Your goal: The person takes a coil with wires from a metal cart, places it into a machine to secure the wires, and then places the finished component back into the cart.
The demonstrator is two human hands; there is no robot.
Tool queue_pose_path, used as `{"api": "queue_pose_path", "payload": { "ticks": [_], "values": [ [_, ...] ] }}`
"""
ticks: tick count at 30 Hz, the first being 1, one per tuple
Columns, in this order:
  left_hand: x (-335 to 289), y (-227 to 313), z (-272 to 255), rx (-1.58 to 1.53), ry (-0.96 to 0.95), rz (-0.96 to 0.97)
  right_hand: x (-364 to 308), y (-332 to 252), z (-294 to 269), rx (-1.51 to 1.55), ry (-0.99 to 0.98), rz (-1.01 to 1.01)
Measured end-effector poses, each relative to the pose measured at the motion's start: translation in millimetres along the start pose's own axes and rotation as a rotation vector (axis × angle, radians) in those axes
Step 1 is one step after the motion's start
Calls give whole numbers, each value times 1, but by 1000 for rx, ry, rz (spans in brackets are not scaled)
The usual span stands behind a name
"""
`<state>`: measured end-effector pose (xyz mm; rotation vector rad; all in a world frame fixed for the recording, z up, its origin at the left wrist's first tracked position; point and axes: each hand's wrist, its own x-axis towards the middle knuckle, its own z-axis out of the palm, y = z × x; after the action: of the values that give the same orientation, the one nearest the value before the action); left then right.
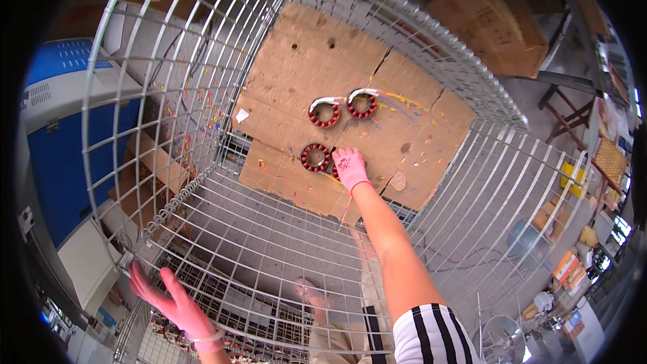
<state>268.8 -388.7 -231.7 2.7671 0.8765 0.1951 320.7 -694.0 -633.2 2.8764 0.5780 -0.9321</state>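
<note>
Pink-gloved right hand (350, 168) curls over a red-and-black round ring (335, 172), its grip hidden; a matching ring (315, 158) lies just left; pink-gloved left hand (174, 302) spreads wide, empty.

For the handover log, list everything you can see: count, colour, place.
Wound rings: four, red and dark, on the cardboard sheet; one partly under the right grip
Cardboard sheet: one, brown, cage bottom
Wire cage: one, silver, surrounding the sheet
Wire scraps: many, mixed colours, on the sheet and the floor at left
White scrap: one, sheet's left edge
Machine: one, blue and grey, left
Cardboard boxes: several, brown, outside the cage
Yellow container: one, right
Small clutter: uncountable, mixed colours, far right
Striped sleeve: one, white and black, right arm
Left grip: one, pink-gloved, near the cage's lower-left rim
Right grip: one, pink-gloved, over the fourth ring
</note>
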Motion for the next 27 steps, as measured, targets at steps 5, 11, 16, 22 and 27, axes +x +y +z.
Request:
{"api": "queue_pose_path", "payload": {
  "ticks": [5, 11, 16, 22, 27],
  "values": [
    [1, -4, -2, -40, -10, -46, -3, 2, -13, 1, -67, 78],
    [-1, -1, -1, 6, 46, 3, -158, 82, -90, 1042, -448, 453],
    [-18, -18, -22, -102, -24, -23, -276, 2, -262, 1884, -340, 361],
    [-105, 10, -194, -1768, -796, -502, -398, -153, -441, 1436, -54, 60],
    [-147, -91, -318, -1565, -567, -305, -450, -275, -483, 1272, -109, -374]
  ]
}}
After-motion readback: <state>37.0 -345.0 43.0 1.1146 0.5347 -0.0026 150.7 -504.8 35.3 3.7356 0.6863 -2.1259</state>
